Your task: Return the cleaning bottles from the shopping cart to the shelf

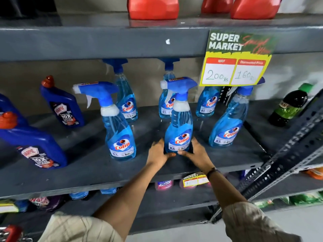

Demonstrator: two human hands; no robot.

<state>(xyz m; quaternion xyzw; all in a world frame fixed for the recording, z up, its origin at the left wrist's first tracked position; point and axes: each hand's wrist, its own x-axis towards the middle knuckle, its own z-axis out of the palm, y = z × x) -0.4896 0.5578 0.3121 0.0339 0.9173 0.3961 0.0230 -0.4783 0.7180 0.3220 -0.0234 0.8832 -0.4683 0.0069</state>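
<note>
A blue Colin spray bottle (179, 119) stands upright on the grey middle shelf (87, 170), near its front. My left hand (158, 151) grips the bottle's base from the left and my right hand (196, 152) grips it from the right. Another Colin spray bottle (117, 126) stands to its left and one (229, 123) to its right. Three more Colin spray bottles stand in the back row, the nearest of them (125, 96) at the left. The shopping cart is barely in view: only a red and metal bit (10, 233) shows at the bottom left.
Dark blue Harpic bottles (63, 103) (35, 145) stand at the shelf's left. A green bottle (290, 107) stands at the right. A price sign (236, 58) hangs from the upper shelf, which bears red jugs (153, 7). A slotted metal upright (288, 154) slants at the right.
</note>
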